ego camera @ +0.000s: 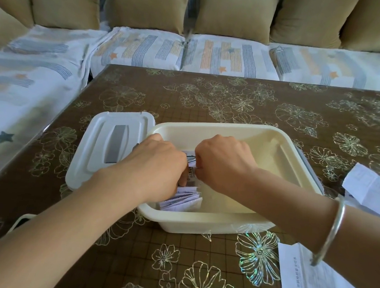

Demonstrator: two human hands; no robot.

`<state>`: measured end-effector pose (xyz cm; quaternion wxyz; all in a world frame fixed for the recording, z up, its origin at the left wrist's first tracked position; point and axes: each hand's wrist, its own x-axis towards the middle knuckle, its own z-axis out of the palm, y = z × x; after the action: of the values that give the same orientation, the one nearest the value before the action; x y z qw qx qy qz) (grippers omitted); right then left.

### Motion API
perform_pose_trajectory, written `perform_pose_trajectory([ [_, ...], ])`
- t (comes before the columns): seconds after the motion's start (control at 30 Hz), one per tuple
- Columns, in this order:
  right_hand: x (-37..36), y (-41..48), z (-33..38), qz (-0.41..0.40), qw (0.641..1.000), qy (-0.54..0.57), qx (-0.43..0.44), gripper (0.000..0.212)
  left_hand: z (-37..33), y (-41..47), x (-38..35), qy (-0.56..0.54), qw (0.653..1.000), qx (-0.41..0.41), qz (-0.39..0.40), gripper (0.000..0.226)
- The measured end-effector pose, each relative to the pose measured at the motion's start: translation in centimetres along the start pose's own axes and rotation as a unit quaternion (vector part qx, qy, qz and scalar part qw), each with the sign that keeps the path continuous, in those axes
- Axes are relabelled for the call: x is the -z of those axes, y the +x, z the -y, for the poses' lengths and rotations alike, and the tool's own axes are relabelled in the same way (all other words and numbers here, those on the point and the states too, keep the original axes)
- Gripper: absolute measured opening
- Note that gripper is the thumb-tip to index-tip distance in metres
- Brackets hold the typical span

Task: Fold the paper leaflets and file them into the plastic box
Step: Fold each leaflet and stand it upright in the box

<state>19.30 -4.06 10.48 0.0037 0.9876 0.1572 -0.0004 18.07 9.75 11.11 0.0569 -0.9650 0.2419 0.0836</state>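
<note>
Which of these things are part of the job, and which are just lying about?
Part of the job: plastic box, its lid, filed leaflets, held leaflet, left hand, right hand, unfolded leaflets.
Just lying about: cushions, sofa cover, bracelet.

Glossy cream plastic box (201, 223); matt white lid (108, 147); thin paper leaflets (181, 199); worktop (210, 95) slick (iridescent flower print); cloth cushions (234, 14).

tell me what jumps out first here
Two hands meet mid-frame: the left hand and right hand pinch a leaflet inside the cream box, next to a folded stack in its near left corner. The lid lies just left of the box, and loose sheets lie at the right edge.
</note>
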Motion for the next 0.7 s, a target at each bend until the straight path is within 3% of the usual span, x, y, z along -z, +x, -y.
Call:
perform_pose_trajectory([
  [0.23,-0.7,0.7,0.5,0.036,0.997,0.066,0.023,0.011,0.1,-0.2,0.9,-0.055,0.998,0.011,-0.034,0.034],
  [0.43,-1.3,1.1,0.2,0.031,0.990,0.131,0.041,0.011,2.1,-1.0,2.6,-0.151,0.961,0.060,-0.223,0.041],
  [0.7,-1.7,1.4,0.0,0.051,0.986,0.151,0.043,0.008,2.2,-2.0,1.3,-0.199,0.947,0.093,-0.237,0.040],
])
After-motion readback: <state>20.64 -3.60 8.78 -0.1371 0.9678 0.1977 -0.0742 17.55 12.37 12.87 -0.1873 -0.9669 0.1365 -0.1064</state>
